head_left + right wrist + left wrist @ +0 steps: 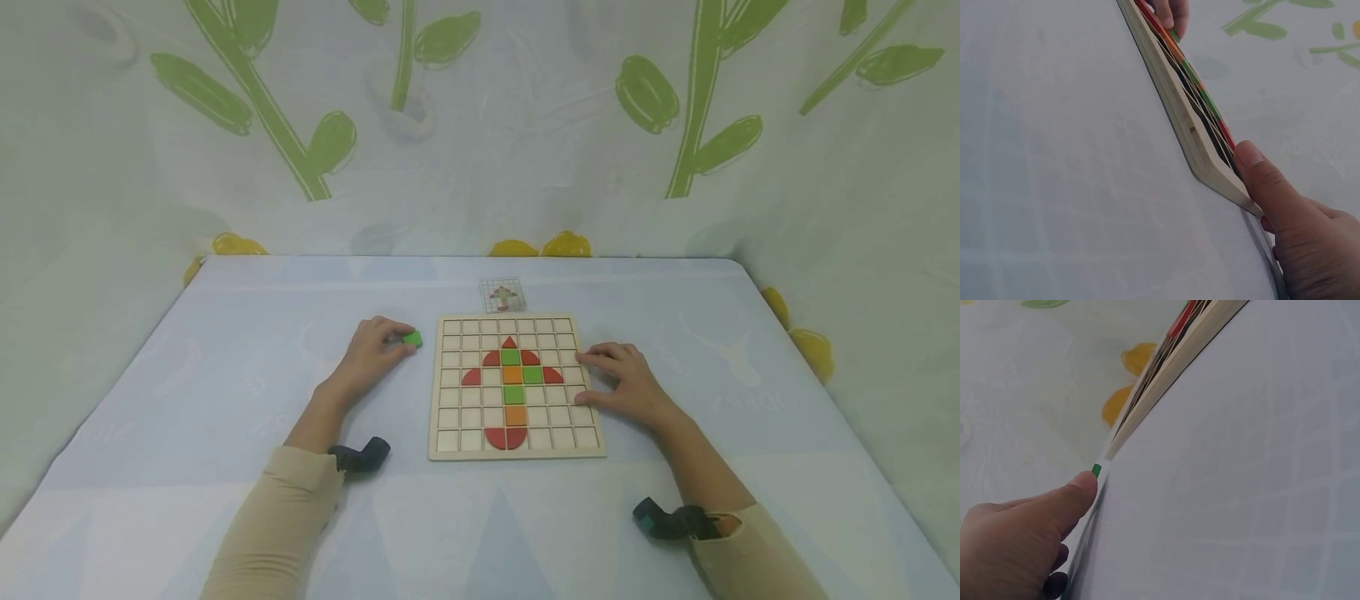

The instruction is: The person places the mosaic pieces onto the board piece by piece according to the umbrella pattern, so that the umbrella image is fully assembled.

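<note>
My left hand [372,348] pinches a small green square tile [412,338] between thumb and fingertips, just left of the wooden grid board [442,457]. In the left wrist view the tile's green edge [1096,469] peeks past the thumb. My right hand [626,383] rests at the board's right edge, thumb and fingers spread apart along it. On the board, red, green and orange tiles form a tree-like figure. A red triangle [510,342] tops it, an orange square [512,375] sits mid-figure, and two red quarter-rounds [496,438] form the base. The cell left of that orange square is bare.
Behind the board lies a small clear-looking card [502,295] printed with a similar figure on a grid. A pale patterned cloth [480,517] covers the table. Dark wrist-worn devices [363,455] sit at both sleeves. A leaf-printed curtain [525,125] hangs behind.
</note>
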A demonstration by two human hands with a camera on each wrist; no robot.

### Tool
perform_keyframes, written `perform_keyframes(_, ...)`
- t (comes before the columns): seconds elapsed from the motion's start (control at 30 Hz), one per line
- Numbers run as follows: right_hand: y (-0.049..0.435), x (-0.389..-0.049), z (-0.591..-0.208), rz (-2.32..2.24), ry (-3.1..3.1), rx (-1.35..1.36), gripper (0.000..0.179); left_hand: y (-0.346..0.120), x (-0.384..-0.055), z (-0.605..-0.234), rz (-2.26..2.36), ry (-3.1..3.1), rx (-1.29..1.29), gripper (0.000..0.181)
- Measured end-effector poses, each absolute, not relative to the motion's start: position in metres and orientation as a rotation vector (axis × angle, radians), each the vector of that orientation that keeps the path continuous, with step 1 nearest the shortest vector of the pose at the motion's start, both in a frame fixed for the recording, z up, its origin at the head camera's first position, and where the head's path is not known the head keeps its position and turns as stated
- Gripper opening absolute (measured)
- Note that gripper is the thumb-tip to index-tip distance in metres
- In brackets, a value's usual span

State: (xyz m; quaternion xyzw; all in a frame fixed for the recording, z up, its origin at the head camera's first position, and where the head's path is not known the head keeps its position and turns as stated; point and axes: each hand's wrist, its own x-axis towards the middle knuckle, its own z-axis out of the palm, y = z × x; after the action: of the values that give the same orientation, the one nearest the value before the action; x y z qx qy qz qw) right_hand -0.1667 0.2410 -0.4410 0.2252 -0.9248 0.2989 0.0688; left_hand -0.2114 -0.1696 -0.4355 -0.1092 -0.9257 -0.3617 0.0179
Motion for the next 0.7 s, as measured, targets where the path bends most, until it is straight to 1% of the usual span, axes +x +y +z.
perform_keyframes(0.13, 0.242, -0.167, -0.442, 0.893, -2.784, 0.681, 0.065, -0.165, -0.211, -0.433, -1.15, -2.884, -0.354, 0.033)
perform_keyframes(0.37, 0.243, -0.167, -0.443, 0.883, -2.762, 0.699, 0.065, -0.155, -0.209, -0.426, -1.047, -2.874, -0.489, 0.034)
perform_keyframes(0.7, 0.242, -0.168, -0.441, 0.889, -2.773, 0.695, 0.065, -0.137, -0.204, -0.424, -0.968, -2.876, -0.584, 0.031)
